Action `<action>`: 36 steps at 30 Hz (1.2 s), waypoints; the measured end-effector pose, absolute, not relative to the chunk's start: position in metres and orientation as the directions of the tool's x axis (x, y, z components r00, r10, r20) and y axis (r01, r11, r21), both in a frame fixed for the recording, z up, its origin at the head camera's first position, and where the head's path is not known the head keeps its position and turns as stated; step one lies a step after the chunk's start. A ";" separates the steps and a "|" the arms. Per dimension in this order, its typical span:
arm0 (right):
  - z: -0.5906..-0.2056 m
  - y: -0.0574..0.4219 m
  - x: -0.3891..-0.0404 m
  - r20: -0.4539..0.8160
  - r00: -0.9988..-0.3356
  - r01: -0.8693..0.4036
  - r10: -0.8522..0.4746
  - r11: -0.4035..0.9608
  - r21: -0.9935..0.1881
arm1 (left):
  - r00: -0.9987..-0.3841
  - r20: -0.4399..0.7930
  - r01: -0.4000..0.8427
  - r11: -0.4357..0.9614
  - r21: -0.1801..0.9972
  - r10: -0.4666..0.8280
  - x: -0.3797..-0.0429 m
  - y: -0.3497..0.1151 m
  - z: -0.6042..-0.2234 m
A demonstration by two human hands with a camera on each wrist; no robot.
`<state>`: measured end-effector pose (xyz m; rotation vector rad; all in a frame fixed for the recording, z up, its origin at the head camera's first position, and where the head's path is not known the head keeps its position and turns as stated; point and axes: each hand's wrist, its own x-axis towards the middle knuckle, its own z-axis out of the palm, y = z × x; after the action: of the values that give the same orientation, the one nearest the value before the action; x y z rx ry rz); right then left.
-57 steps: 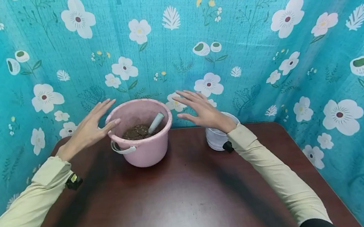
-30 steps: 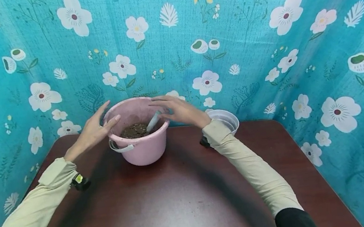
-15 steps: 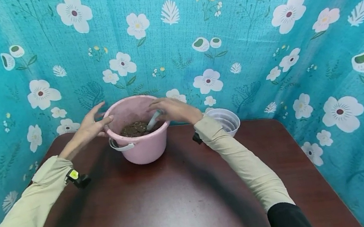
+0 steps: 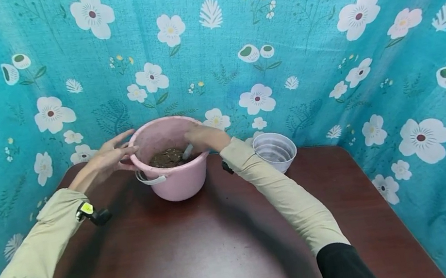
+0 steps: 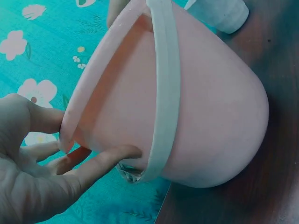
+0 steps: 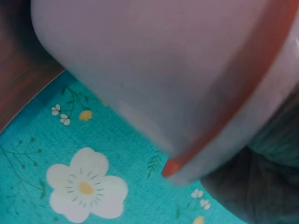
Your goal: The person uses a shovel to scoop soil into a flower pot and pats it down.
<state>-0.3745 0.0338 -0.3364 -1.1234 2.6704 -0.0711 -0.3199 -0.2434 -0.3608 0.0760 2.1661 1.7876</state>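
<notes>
Right hand [image 4: 207,137] blurs in head view, hiding top of grey handle [image 4: 187,152]; grip unclear. Pink bucket [image 6: 140,70] runs off right wrist view; left wrist view crops white pot [image 5: 219,13].

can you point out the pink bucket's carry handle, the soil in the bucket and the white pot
carry handle [image 5: 167,93], left wrist view, middle of its curved strip
soil [image 4: 167,158], head view, its exposed top surface
white pot [image 4: 275,151], head view, its inner wall
</notes>
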 end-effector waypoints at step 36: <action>-0.357 0.002 -0.373 -0.012 -0.680 -0.548 -0.733 0.496 0.674 | -0.929 -0.279 -0.238 0.186 0.953 0.242 -0.324 -0.240 -0.359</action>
<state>-0.3729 0.0021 -0.3571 -1.2958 2.9492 1.1516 -0.3236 -0.2404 -0.3590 0.0041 2.1015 1.7945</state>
